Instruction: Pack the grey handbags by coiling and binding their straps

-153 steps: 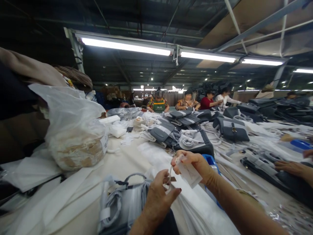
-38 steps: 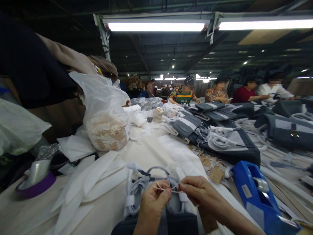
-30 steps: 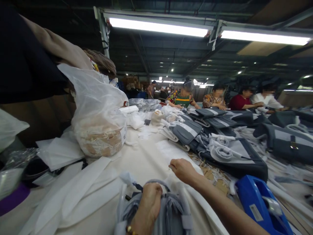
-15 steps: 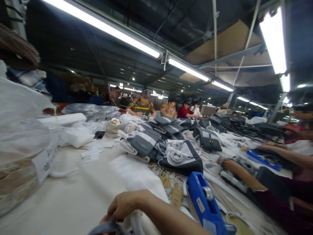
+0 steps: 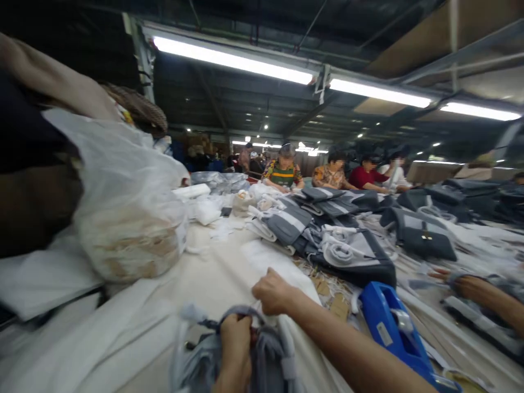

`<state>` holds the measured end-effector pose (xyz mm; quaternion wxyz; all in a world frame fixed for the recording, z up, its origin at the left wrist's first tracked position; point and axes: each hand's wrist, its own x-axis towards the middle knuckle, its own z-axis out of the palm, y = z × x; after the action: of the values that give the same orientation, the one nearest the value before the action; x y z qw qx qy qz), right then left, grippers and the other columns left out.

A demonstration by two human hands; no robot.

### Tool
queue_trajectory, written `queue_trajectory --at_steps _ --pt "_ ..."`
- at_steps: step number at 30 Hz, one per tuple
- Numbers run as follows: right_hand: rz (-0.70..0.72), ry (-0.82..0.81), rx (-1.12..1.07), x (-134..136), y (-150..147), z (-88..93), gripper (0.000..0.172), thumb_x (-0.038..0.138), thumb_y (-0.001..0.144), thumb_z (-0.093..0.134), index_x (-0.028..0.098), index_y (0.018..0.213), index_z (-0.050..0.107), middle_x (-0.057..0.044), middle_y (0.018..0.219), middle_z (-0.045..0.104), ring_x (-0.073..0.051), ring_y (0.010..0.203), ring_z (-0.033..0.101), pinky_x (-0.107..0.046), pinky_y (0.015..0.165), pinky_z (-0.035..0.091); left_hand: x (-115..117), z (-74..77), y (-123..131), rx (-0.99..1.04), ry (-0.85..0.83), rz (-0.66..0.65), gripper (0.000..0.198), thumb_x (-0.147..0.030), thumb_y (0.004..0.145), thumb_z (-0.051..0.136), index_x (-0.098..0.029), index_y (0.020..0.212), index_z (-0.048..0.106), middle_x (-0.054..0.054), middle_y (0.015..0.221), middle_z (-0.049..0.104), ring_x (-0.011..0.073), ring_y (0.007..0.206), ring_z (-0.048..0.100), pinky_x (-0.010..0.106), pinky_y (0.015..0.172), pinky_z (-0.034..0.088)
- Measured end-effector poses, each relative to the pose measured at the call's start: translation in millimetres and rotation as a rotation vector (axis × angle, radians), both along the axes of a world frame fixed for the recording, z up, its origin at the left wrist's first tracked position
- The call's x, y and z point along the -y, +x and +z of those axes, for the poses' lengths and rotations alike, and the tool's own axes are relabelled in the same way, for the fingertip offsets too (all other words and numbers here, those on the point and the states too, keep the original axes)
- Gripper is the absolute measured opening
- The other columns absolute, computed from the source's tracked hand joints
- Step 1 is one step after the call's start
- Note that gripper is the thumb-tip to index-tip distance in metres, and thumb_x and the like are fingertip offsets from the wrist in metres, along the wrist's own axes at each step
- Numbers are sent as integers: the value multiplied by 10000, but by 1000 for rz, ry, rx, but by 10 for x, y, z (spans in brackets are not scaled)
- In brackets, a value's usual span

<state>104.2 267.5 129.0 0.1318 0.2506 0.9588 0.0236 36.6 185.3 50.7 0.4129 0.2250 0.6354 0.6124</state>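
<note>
My left hand (image 5: 236,341) is closed on the upper part of a grey bag (image 5: 268,357) at the bottom of the view. Loose grey fabric and a pale strap lie around this bag, and its lower part is cut off by the frame. Just above and to the right, my right hand (image 5: 272,292) is raised in a pinch over the bag's top edge. A thin pale line seems to run down from its fingertips, too fine to name. To the right of my forearm lies a blue tape dispenser (image 5: 391,327).
A clear plastic sack (image 5: 126,218) of tan material stands at left. Grey bags (image 5: 356,254) are piled mid-table, beside cardboard tags (image 5: 339,305) and loose strings. A co-worker's arm (image 5: 487,295) reaches in at right; several people (image 5: 282,172) work across the table.
The view has swung left and down, bringing my left hand and the grey bag into sight. My right hand has lifted off the bag into a pinch above it.
</note>
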Motion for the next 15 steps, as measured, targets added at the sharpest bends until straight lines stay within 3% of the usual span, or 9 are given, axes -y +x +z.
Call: queue_trajectory --at_steps 5,9,15 --pt "19 201 -68 124 54 -117 279 49 839 420 80 928 683 -185 954 666 -274 1016 567 -475 1001 297 182 98 24 52 -79 53 48 -160 539 513 -174 498 493 -56 382 436 93 365 399 194 376 263" --pt "0 294 -73 235 12 -99 259 47 842 440 70 881 695 -183 961 657 -285 1012 559 -483 1014 293 332 162 19 63 -30 22 36 -199 510 526 -164 514 527 -40 404 470 106 408 434 199 393 264" --pt "-71 241 -107 537 -33 26 223 87 885 459 61 1029 627 -144 988 655 -229 977 596 -430 969 370 494 182 -33 66 108 -67 172 -308 496 613 -148 554 591 -10 527 539 125 537 468 230 480 328"
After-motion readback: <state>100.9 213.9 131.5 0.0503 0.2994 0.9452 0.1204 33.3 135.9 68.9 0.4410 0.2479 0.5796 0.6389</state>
